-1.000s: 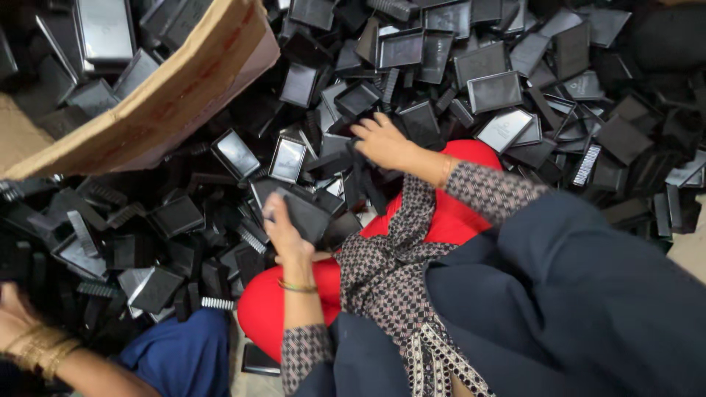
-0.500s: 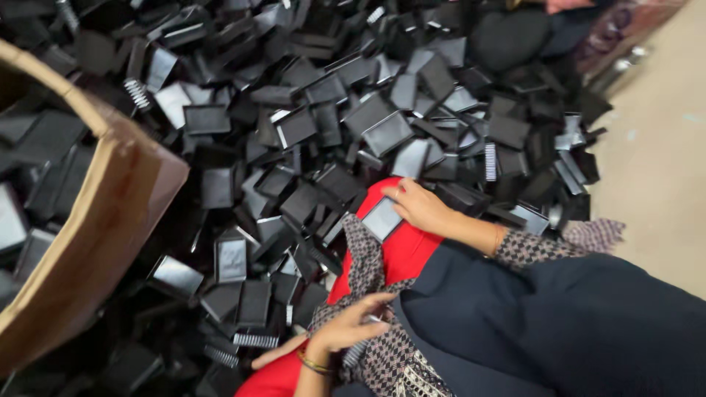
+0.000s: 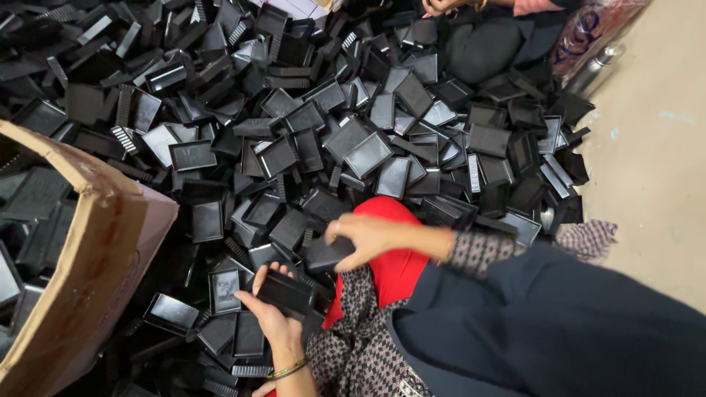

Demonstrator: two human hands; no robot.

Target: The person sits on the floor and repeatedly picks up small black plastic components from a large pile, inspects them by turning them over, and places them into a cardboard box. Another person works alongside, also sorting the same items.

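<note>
The left hand [image 3: 271, 315] is closed around a black plastic tray [image 3: 285, 292], held low by the lap. The right hand [image 3: 362, 239] grips another tray [image 3: 323, 254] beside the red cushion [image 3: 393, 268]. The tray heap [image 3: 309, 125] covers the floor [image 3: 654, 162], with a cardboard box [image 3: 95, 272] alongside.

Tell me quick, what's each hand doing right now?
Left hand: closed on a black tray.
Right hand: closed on another black tray at the pile's edge.
</note>
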